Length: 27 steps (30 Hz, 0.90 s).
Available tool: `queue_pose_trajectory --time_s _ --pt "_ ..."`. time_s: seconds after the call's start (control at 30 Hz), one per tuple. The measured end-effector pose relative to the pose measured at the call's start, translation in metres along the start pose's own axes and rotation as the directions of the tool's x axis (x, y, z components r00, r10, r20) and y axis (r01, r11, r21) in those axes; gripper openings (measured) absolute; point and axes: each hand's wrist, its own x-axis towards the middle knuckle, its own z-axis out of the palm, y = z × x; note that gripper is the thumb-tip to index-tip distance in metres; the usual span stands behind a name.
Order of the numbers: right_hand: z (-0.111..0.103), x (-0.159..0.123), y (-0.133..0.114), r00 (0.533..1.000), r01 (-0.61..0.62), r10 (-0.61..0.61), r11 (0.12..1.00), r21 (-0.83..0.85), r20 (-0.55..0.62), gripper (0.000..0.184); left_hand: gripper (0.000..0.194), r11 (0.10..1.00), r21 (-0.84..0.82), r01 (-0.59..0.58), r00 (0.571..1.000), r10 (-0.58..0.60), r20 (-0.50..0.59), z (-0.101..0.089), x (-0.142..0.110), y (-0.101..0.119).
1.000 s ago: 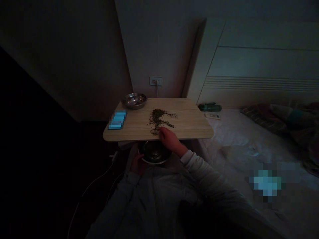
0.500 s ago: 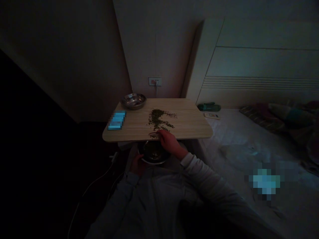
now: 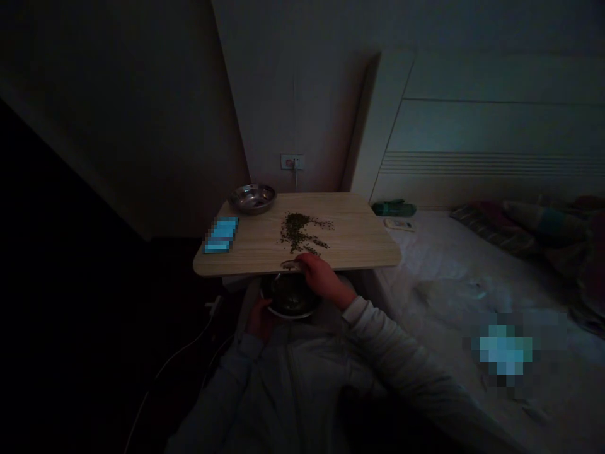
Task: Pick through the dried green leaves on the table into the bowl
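On the wooden table lies a loose pile of small greenish grains or beans (image 3: 297, 228), with thin streaks trailing to the right and front. My right hand (image 3: 321, 277) is over the table's front edge, fingers pinched on a small thin flat object (image 3: 289, 264) with a dark rim; its exact kind is too dim to tell. Several grains lie beside it at the edge. Just below the edge, over my lap, is a round metal bowl (image 3: 290, 302), its inside dark. My left hand (image 3: 261, 320) grips the bowl's left rim, thumb over the top.
A second shiny metal bowl (image 3: 253, 198) stands at the table's back left, with a lit phone (image 3: 221, 235) in front. The pale wooden table (image 3: 363, 243) adjoins a bed (image 3: 406, 265) bearing a green bottle (image 3: 394, 208) and a remote control (image 3: 399, 224). A white cable (image 3: 172, 351) runs along the floor.
The whole view has shifted slightly, so everything sits a little lower. My right hand stays at the table edge with the thin object, and my left hand still grips the bowl.
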Motion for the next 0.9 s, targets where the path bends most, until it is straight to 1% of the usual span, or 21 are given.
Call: queue_pose_trajectory --time_s 0.17,0.37,0.57,0.67,0.73,0.8,0.9 --pt "-0.0016 0.0000 -0.0005 1.000 0.003 -0.003 1.000 0.021 0.008 0.035 0.028 1.000 0.022 -0.001 0.999 0.002 -0.032 0.0017 -0.0022 0.0003" --pt "0.0017 -0.0007 0.0036 0.999 0.043 -0.043 0.999 0.030 -0.016 0.034 0.033 1.000 0.029 0.000 1.000 0.000 0.000 0.0030 -0.0035 0.0012" --pt "0.0033 -0.0022 0.0061 0.996 0.078 -0.077 0.997 0.025 -0.034 0.034 0.032 0.999 0.025 -0.026 1.000 0.026 0.010 0.0004 -0.0009 -0.0004" --pt "0.0037 -0.0024 0.0069 0.997 0.073 -0.073 0.997 0.029 -0.027 0.033 0.033 1.000 0.005 -0.030 0.999 0.030 0.024 0.0008 -0.0009 -0.0007" --pt "0.0036 -0.0025 0.0068 0.998 0.064 -0.064 0.998 0.025 -0.015 0.033 0.028 1.000 -0.006 -0.003 1.000 0.003 0.011 0.0019 -0.0013 -0.0004" --pt "0.0032 -0.0026 0.0066 0.998 0.063 -0.062 0.998 0.029 -0.015 0.033 0.022 0.999 -0.002 0.037 0.999 -0.037 -0.027 0.0033 -0.0017 0.0002" --pt "0.0027 -0.0028 0.0064 0.997 0.069 -0.068 0.996 0.054 -0.026 0.029 0.021 0.999 -0.020 0.035 0.998 -0.036 -0.059 0.0057 -0.0028 0.0011"
